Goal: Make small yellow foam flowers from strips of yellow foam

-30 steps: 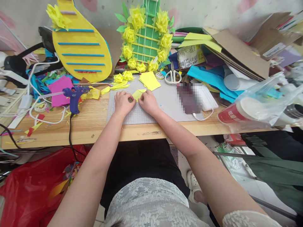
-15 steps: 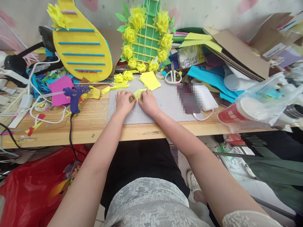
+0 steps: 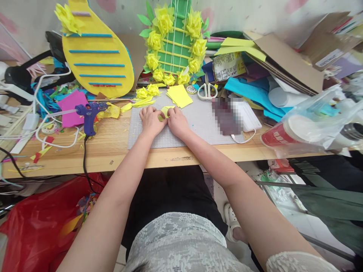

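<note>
Over the grey cutting mat (image 3: 198,132), my left hand (image 3: 152,120) and my right hand (image 3: 177,121) meet at a small piece of yellow paper (image 3: 166,109). Fingers of both hands are closed on it, and they hide much of its lower part. Just beyond lies a stack of yellow paper squares (image 3: 179,96). Yellow paper flowers (image 3: 148,91) and loose yellow strips rest to the left of that stack. White-handled scissors (image 3: 207,90) lie at the mat's back edge.
A purple glue gun (image 3: 89,117) with its cord stands left of the mat. Behind are a yellow cardboard instrument shape (image 3: 99,56) and a green one ringed with flowers (image 3: 174,53). On the right sit a blurred-out object, a white power bank (image 3: 248,116) and a bagged red cup (image 3: 279,136).
My left hand has shifted slightly right, closer to my right hand, and its thumb now meets the right fingers. The yellow paper stays between them.
</note>
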Action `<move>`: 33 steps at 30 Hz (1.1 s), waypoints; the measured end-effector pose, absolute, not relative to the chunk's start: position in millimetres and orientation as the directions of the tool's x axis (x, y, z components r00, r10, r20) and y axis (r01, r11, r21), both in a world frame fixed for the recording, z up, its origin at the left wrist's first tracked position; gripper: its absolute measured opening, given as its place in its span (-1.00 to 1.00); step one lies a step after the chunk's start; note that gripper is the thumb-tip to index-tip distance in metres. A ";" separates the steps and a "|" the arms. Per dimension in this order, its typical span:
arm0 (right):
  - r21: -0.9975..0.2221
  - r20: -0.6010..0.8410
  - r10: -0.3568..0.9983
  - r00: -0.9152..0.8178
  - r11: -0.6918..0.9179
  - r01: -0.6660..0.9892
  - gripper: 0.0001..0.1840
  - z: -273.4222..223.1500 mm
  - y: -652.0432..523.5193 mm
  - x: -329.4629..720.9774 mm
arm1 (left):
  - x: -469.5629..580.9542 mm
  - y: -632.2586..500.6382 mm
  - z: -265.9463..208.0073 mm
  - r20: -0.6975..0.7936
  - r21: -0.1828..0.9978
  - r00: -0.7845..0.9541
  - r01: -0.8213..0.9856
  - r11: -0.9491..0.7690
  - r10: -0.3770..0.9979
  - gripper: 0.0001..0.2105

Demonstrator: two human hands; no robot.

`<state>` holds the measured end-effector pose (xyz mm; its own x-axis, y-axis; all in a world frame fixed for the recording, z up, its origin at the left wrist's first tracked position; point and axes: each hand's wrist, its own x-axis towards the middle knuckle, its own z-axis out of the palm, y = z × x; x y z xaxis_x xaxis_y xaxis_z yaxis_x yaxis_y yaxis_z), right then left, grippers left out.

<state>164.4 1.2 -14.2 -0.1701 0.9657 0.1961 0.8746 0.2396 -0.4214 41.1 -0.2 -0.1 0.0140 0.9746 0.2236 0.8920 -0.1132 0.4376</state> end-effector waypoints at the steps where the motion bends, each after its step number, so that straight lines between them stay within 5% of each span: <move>1: -0.422 0.192 0.967 -0.170 0.238 0.875 -0.75 -14.4 1.3 164.8 | 40.9 0.4 -0.5 0.221 0.442 0.015 0.890 -0.113 0.975 -0.86; 8: -0.409 0.147 0.971 -0.186 0.231 0.883 -0.72 -12.8 0.8 166.6 | 32.6 1.6 -2.1 0.183 0.473 0.040 0.872 -0.124 0.982 -0.88; 16: -0.475 0.149 0.966 -0.211 0.257 0.842 -0.67 -13.0 0.7 170.5 | 17.5 4.4 -1.1 0.245 0.505 -0.017 0.855 -0.113 0.969 -0.58; 25: -0.595 0.233 0.942 -0.240 0.333 0.731 -0.68 -7.4 -6.8 179.8 | 8.9 4.8 -1.4 0.272 0.484 0.109 0.843 -0.235 0.956 -0.83; 33: -0.614 0.319 0.909 -0.267 0.413 0.673 -0.68 -13.0 0.7 184.9 | 9.5 0.8 1.0 0.313 0.432 0.290 0.805 -0.407 0.904 -0.76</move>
